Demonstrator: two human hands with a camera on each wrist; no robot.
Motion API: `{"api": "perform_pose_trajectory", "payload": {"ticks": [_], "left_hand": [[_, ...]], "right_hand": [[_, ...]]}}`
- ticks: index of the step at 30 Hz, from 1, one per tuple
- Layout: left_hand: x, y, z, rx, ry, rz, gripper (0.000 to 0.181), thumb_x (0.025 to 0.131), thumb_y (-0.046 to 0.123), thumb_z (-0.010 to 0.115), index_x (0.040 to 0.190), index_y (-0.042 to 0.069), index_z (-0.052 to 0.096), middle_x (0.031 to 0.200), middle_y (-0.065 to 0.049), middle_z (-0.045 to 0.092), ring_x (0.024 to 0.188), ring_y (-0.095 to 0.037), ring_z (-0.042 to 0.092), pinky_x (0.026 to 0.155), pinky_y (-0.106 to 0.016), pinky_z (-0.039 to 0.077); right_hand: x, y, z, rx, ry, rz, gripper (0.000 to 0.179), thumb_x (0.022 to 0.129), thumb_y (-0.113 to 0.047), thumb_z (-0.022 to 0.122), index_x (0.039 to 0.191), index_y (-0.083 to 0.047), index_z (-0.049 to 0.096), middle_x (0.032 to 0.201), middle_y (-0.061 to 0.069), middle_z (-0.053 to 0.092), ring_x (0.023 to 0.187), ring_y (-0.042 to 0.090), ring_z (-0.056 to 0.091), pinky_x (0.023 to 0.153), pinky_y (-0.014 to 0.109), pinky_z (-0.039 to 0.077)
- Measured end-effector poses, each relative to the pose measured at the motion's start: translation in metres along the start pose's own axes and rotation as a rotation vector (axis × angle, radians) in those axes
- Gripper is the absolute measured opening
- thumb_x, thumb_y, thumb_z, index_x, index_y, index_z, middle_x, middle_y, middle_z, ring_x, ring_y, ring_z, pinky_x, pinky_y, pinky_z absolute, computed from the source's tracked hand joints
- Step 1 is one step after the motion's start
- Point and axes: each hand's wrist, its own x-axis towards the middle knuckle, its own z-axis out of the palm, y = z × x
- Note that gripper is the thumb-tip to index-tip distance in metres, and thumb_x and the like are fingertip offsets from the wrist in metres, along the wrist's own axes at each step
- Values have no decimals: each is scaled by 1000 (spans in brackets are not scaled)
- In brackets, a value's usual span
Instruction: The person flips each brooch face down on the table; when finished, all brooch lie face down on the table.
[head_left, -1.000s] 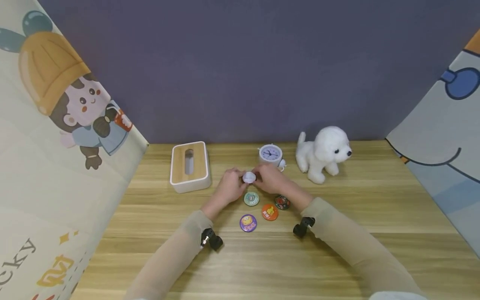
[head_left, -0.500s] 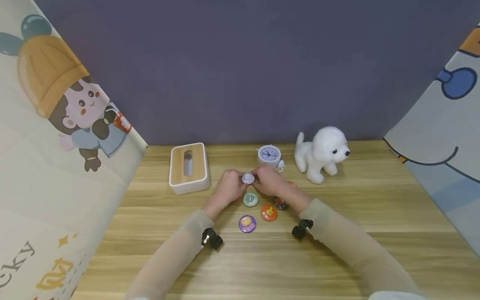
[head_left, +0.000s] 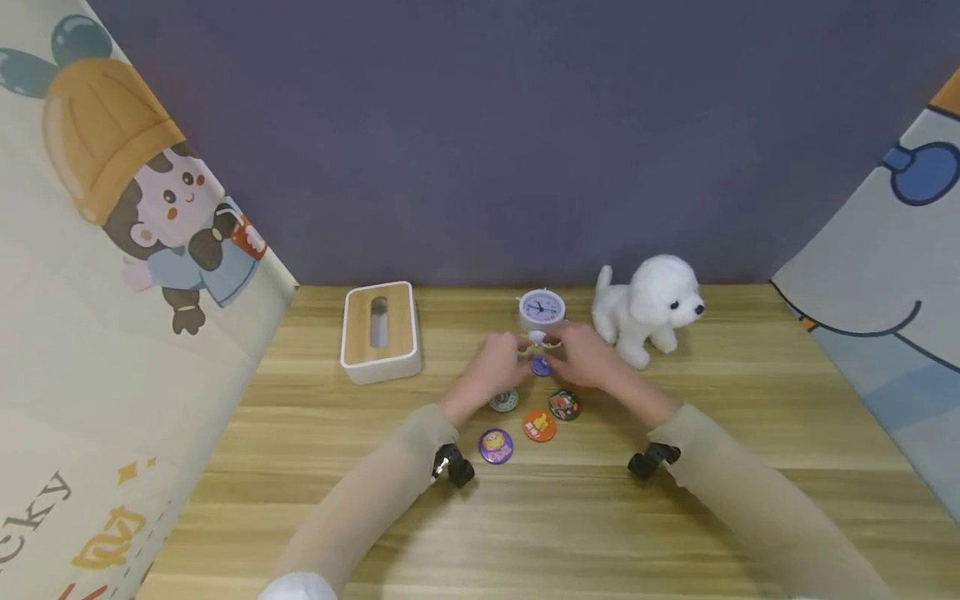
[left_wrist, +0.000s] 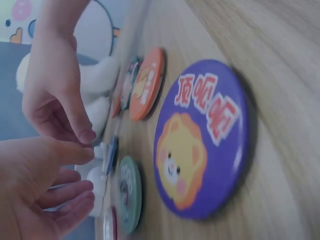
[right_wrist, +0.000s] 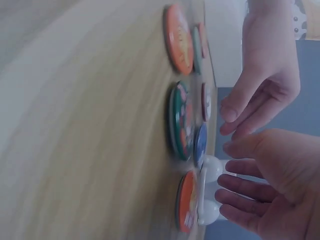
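Observation:
My left hand [head_left: 493, 367] and right hand [head_left: 587, 354] face each other over a small blue button badge [head_left: 541, 365], just in front of the alarm clock [head_left: 542, 308]. Both have loosely bent fingers with nothing seen between them; their thumb tips are close together in the left wrist view. Nearer me lie a purple lion badge [left_wrist: 200, 140], an orange badge [head_left: 539, 425], a dark green badge [head_left: 564, 405] and a pale green badge [head_left: 503, 401], partly covered by my left hand. A white badge with a dark red rim [right_wrist: 206, 102] shows beside the blue one in the right wrist view.
A tissue box [head_left: 380, 333] with a wooden lid stands at the back left. To the right of the clock is a white plush dog [head_left: 647, 308]. Another orange badge [right_wrist: 187, 200] lies under my right wrist. A dark wall rises behind the wooden table [head_left: 525, 533].
Both hands have moved right, from the pale round badge they held between them to above the blue badge. They have let go of the pale one. The blue badge has come into sight.

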Motion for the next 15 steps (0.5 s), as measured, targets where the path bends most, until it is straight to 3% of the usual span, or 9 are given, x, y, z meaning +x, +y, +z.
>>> {"api": "perform_pose_trajectory", "payload": {"ticks": [5, 11, 15], "left_hand": [[5, 5, 8, 76, -41, -18, 10, 87, 14, 84, 90, 7, 77, 87, -6, 77, 77, -21, 69, 70, -30, 60], [5, 6, 15, 157, -23, 5, 12, 87, 18, 85, 97, 11, 82, 96, -4, 81, 87, -21, 74, 81, -34, 63], [5, 4, 17, 169, -17, 34, 15, 87, 18, 85, 101, 13, 83, 101, -4, 82, 92, -22, 76, 85, -35, 64]], "right_hand": [[-9, 4, 0, 3, -27, -32, 34, 85, -11, 82, 115, 4, 76, 107, 22, 79, 95, 36, 75, 90, 51, 64], [-13, 4, 6, -15, -23, -38, 35, 83, -15, 86, 112, 1, 75, 101, 17, 78, 94, 33, 74, 88, 50, 63], [-14, 6, 9, 35, -23, -19, 35, 80, -13, 88, 111, -1, 75, 99, 13, 78, 92, 30, 74, 87, 49, 62]]}}
